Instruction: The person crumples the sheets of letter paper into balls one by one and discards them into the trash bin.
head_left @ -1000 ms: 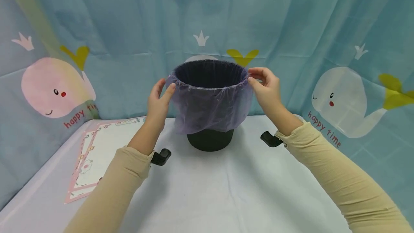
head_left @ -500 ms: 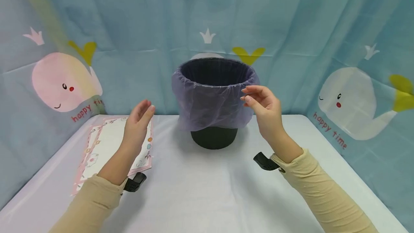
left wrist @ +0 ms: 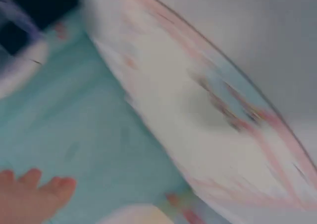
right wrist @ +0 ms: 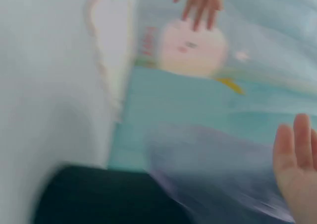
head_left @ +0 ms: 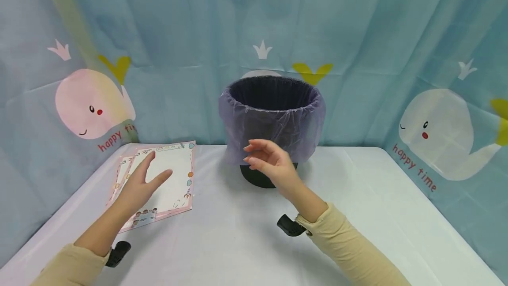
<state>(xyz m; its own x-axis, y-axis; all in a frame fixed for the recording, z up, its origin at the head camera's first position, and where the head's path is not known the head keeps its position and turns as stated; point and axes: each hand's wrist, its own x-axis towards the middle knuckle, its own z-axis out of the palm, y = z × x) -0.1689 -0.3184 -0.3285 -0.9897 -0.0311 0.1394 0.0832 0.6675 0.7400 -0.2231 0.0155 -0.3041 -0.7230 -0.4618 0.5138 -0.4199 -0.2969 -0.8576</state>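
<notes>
A dark trash can (head_left: 258, 178) stands upright at the back of the table in the head view. A translucent purple trash bag (head_left: 309, 131) lines it, folded down over the rim and hanging round the outside. My left hand (head_left: 136, 186) hovers over decorated sheets of paper (head_left: 174, 167), thumb and fingers spread, with nothing in it. In front of the can, my right hand (head_left: 274, 164) hangs in the air, its fingers loosely bent and holding nothing. The right wrist view, blurred, shows the right hand's fingers (right wrist: 294, 144) beside the bag (right wrist: 213, 174).
The sheets have pink patterned borders and overlap each other at the table's left. A white cloth covers the table (head_left: 238, 242). Blue curtains (head_left: 190, 21) with printed whales enclose the back and both sides.
Both hands have left the bagged rim of the trash can. The left hand moved left and down over the paper; the right came down and leftward. The head view has shifted slightly.
</notes>
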